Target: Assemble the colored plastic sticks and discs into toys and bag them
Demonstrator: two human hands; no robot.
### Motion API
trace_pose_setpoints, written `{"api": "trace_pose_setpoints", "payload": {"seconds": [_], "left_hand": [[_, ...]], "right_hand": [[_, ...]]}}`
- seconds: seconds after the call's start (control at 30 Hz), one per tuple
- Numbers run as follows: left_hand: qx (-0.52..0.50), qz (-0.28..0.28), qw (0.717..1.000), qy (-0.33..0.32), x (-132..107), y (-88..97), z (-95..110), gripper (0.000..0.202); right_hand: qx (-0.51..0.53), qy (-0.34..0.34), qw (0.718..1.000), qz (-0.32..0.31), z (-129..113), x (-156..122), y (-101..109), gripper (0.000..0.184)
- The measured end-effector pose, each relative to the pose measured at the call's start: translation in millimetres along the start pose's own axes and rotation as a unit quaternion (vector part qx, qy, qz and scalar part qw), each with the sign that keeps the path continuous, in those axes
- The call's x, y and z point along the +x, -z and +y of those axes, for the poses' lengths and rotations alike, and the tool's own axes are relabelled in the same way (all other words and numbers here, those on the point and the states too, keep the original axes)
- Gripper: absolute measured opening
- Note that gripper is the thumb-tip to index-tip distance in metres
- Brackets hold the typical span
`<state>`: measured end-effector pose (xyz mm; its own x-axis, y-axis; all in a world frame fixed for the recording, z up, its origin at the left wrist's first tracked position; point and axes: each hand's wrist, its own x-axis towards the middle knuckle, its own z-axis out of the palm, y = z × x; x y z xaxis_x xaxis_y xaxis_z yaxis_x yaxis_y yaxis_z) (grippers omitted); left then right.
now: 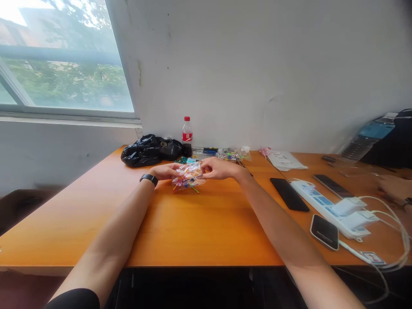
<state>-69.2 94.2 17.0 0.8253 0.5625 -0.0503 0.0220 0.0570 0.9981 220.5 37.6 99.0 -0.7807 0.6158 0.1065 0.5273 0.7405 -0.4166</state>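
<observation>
A clear plastic bag (189, 175) with small colourful pieces in it is held up between my two hands, just above the wooden table (199, 231). My left hand (166, 171), with a dark band on its wrist, grips the bag's left side. On the bag's upper right edge, my right hand (217, 168) is closed with thumb and fingers pinched. A thin green piece and an orange one show at the bag's lower edge; whether they poke out I cannot tell. Behind my hands lie more clear bags of colourful pieces (230, 154).
At the back stand a black plastic bag (149, 150) and a cola bottle (187, 136). To the right lie a black phone (289, 194), a white power strip (325, 208) with chargers and cables, and another small device (324, 231). Another person's hand (394, 189) is at the far right.
</observation>
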Motion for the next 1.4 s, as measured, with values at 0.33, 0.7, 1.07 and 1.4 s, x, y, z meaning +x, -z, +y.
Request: {"api": "trace_pose_setpoints", "payload": {"seconds": [0.33, 0.7, 1.07, 1.4], "left_hand": [[-0.009, 0.008, 1.000, 0.001, 2.0, 8.5, -7.3, 0.045], [0.001, -0.039, 0.999, 0.007, -0.2, -2.7, 1.6, 0.055], [0.021, -0.084, 0.996, -0.036, 12.7, -22.4, 23.2, 0.060], [-0.032, 0.210, 0.975, -0.065, 22.2, -2.6, -1.8, 0.051]], "right_hand": [[0.025, -0.058, 0.998, 0.003, -3.1, -2.9, 3.6, 0.028], [0.027, -0.021, 0.990, 0.138, 4.8, 1.5, 3.5, 0.021], [0.065, -0.001, 0.969, 0.237, -14.1, -16.2, 40.0, 0.026], [-0.013, -0.030, 0.954, 0.298, 7.1, -25.5, 50.6, 0.027]]}}
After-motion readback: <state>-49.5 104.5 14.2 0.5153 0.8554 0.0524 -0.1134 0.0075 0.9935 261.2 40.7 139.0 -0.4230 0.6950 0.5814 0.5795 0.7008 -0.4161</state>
